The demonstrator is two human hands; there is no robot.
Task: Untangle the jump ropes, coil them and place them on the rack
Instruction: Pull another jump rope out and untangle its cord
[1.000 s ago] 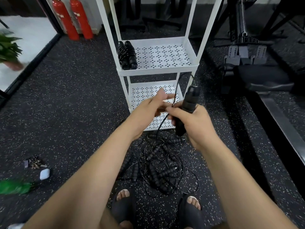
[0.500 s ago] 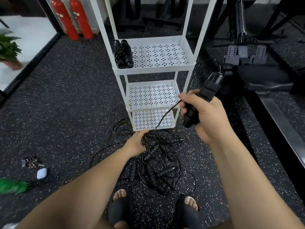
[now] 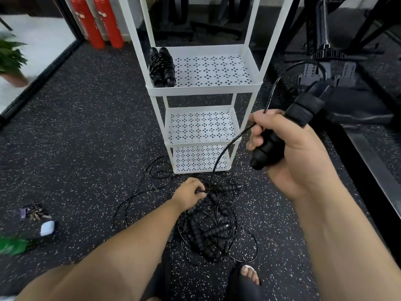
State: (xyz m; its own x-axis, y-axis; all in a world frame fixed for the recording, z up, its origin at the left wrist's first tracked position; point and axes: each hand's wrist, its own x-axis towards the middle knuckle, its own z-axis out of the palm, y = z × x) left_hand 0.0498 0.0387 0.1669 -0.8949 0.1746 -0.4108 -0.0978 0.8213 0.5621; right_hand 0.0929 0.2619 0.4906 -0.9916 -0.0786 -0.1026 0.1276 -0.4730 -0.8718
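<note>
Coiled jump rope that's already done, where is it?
Head view: the coiled jump rope lies at the left end of the white rack's upper tray, above the tangled pile on the floor.

Black speckled rubber floor (image 3: 76,127) across most of the frame. Upper centre, standing on it, a white rack (image 3: 204,90) with perforated shelves. At the left edge of the highest visible shelf, a coiled jump rope (image 3: 161,67), lying against the rim. Just below the rack's foot, a tangle of jump ropes (image 3: 208,224) spread on the floor. Lower left, a bunch of keys (image 3: 32,211) beside a small pale case (image 3: 47,228). Top left, two red fire extinguishers (image 3: 97,22), upright.
</note>
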